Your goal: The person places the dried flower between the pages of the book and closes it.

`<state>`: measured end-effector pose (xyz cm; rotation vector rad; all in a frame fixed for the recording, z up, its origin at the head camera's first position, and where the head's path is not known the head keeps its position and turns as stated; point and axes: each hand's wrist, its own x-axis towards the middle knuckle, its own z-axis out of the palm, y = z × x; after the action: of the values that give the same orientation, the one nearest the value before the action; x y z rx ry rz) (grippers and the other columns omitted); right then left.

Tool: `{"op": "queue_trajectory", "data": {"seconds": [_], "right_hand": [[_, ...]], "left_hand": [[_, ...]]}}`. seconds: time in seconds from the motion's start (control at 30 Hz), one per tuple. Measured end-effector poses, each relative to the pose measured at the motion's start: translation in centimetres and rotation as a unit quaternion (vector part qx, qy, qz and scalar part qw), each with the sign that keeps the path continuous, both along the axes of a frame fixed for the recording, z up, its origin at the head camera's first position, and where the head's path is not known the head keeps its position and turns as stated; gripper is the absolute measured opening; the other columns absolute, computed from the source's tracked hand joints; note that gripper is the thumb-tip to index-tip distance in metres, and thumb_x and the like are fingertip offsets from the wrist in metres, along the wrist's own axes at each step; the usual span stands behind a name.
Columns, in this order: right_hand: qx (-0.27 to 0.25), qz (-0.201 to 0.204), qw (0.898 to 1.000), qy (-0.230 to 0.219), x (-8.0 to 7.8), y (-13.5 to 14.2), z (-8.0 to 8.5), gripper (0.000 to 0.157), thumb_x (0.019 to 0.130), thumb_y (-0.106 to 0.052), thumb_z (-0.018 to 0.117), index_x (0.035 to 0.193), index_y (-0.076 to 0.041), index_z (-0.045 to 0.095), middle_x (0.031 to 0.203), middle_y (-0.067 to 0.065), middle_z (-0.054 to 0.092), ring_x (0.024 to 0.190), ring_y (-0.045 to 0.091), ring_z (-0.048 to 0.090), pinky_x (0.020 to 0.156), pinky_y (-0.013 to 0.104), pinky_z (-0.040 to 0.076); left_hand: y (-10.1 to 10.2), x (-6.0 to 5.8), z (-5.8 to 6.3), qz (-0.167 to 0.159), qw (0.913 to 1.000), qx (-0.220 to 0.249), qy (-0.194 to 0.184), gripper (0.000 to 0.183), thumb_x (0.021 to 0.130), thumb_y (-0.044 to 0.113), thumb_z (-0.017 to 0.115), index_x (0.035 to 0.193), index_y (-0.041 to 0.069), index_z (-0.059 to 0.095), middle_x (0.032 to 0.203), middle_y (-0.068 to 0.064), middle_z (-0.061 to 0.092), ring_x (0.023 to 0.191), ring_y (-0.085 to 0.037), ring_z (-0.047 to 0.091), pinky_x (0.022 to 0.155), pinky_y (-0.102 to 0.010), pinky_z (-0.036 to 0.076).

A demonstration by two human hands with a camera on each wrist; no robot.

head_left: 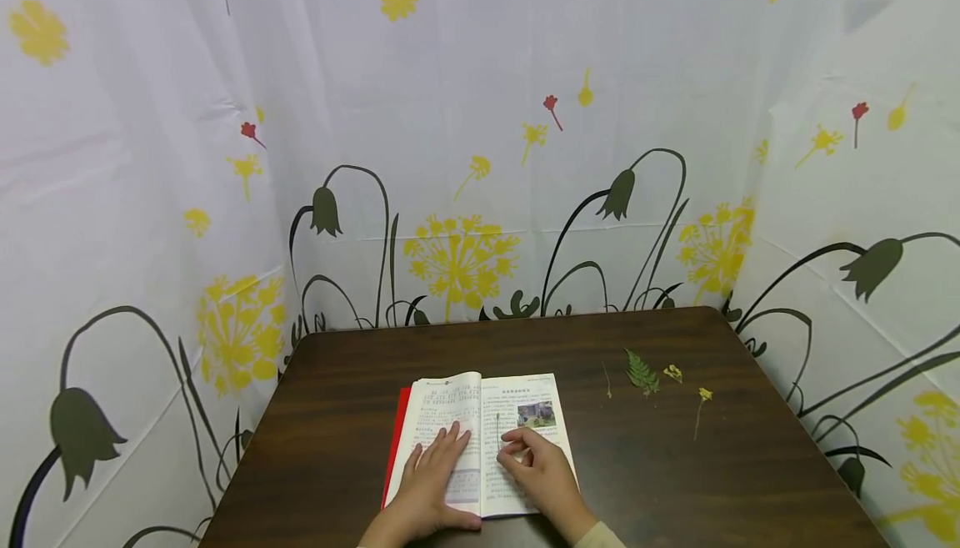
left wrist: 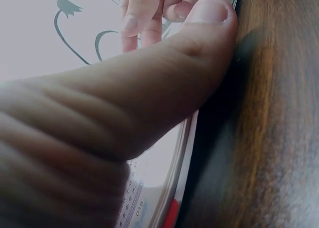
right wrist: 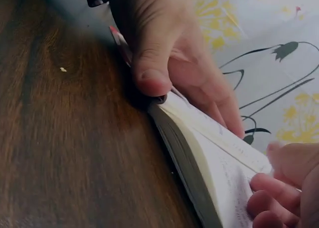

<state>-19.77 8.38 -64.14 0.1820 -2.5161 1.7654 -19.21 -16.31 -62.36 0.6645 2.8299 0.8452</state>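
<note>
An open book (head_left: 517, 494) with printed pages lies near the front of the table. My left hand (head_left: 433, 481) rests on its left page with fingers spread, the thumb by the spine at the lower edge. In the left wrist view that thumb (left wrist: 149, 83) hides much of the book. Over the right page is my right hand (head_left: 538, 466), its thumb and forefinger brought together at the lower end of a thin dark plant stem (head_left: 498, 427). The right wrist view shows curled fingers (right wrist: 271, 198) above the page, but the stem cannot be made out there.
To the book's right lie a green fern leaf (head_left: 642, 373), a thin sprig (head_left: 607, 379), a small yellow flower (head_left: 673, 374) and a yellow flower on a stem (head_left: 702, 406). A red cover (head_left: 397, 439) shows under the book. A flower-printed curtain (head_left: 465, 114) surrounds the dark wooden table (head_left: 337, 414).
</note>
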Motion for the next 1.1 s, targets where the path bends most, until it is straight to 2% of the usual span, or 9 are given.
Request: {"op": "queue_trajectory", "data": {"seconds": [0.2,0.3,0.43,0.5,0.6,0.7,0.8,0.93,1.1], "right_hand": [[-0.003,0.021,0.999,0.029,0.0,0.2,-0.1,0.015,0.1,-0.019,0.081,0.114,-0.017,0.079,0.099,-0.004,0.08,0.07,0.001,0.061,0.061,0.019,0.052],[0.036,0.005,0.996,0.086,-0.2,0.1,-0.4,0.019,0.097,-0.012,0.081,0.114,-0.02,0.079,0.108,-0.011,0.077,0.093,0.004,0.066,0.081,0.025,0.057],[0.142,0.013,0.972,0.187,-0.1,0.0,-0.9,0.033,0.089,-0.008,0.085,0.12,-0.017,0.077,0.121,-0.01,0.075,0.117,0.014,0.067,0.102,0.042,0.056],[0.195,0.039,0.956,0.215,0.0,0.0,-1.1,0.039,0.089,-0.014,0.087,0.126,-0.013,0.076,0.129,-0.004,0.075,0.124,0.02,0.068,0.107,0.049,0.055],[0.259,0.083,0.935,0.226,0.5,0.3,-1.1,0.05,0.091,-0.025,0.086,0.138,-0.013,0.072,0.146,0.0,0.071,0.139,0.027,0.064,0.115,0.06,0.05],[0.293,0.123,0.923,0.22,0.4,0.8,-0.7,0.065,0.093,-0.032,0.084,0.152,-0.013,0.063,0.159,0.001,0.064,0.149,0.031,0.058,0.121,0.068,0.041],[0.282,0.161,0.923,0.207,0.4,1.3,-0.4,0.076,0.096,-0.036,0.081,0.161,-0.013,0.052,0.166,0.003,0.057,0.153,0.033,0.054,0.121,0.072,0.036],[0.249,0.198,0.927,0.2,0.3,1.5,-1.0,0.078,0.101,-0.039,0.077,0.167,-0.012,0.043,0.17,0.005,0.05,0.154,0.036,0.052,0.119,0.074,0.035],[0.191,0.221,0.938,0.188,-0.4,2.4,-1.2,0.08,0.102,-0.035,0.077,0.168,-0.011,0.039,0.165,0.002,0.056,0.153,0.031,0.053,0.126,0.058,0.039]], "left_hand": [[-0.2,-0.1,0.2,-0.009,0.9999,0.005,-0.003,0.136,0.062,0.067,0.098,0.17,0.012,0.035,0.18,-0.018,0.028,0.166,-0.047,0.027,0.125,-0.082,0.015],[-0.3,-0.4,0.8,-0.017,0.9986,0.017,-0.047,0.125,0.074,0.065,0.093,0.171,0.012,0.033,0.181,-0.019,0.026,0.166,-0.049,0.024,0.126,-0.083,0.01],[-0.5,-1.2,1.8,-0.019,0.9946,0.036,-0.096,0.098,0.093,0.056,0.082,0.167,0.01,0.038,0.178,-0.022,0.03,0.164,-0.053,0.027,0.125,-0.084,0.01],[-0.1,-1.3,1.9,-0.006,0.9964,0.034,-0.078,0.085,0.096,0.053,0.079,0.161,0.01,0.044,0.174,-0.025,0.038,0.16,-0.053,0.035,0.122,-0.085,0.017],[1.3,-1.1,1.7,0.038,0.9991,0.016,-0.003,0.075,0.094,0.054,0.081,0.149,0.01,0.055,0.161,-0.026,0.053,0.149,-0.053,0.049,0.114,-0.082,0.034],[3.0,-1.1,1.3,0.084,0.9953,0.019,0.044,0.071,0.088,0.051,0.087,0.14,0.01,0.059,0.155,-0.026,0.055,0.147,-0.056,0.048,0.112,-0.082,0.037],[3.9,-1.0,0.8,0.103,0.9926,0.034,0.054,0.073,0.084,0.048,0.091,0.137,0.009,0.058,0.157,-0.029,0.05,0.151,-0.061,0.039,0.113,-0.085,0.031],[3.7,-1.0,-0.5,0.088,0.9929,0.051,0.062,0.07,0.085,0.048,0.09,0.138,0.014,0.059,0.165,-0.029,0.042,0.156,-0.064,0.03,0.114,-0.089,0.025],[3.3,-1.7,-1.8,0.049,0.9929,0.056,0.093,0.049,0.092,0.047,0.083,0.135,0.03,0.068,0.172,-0.022,0.038,0.157,-0.064,0.028,0.112,-0.091,0.023]]}}
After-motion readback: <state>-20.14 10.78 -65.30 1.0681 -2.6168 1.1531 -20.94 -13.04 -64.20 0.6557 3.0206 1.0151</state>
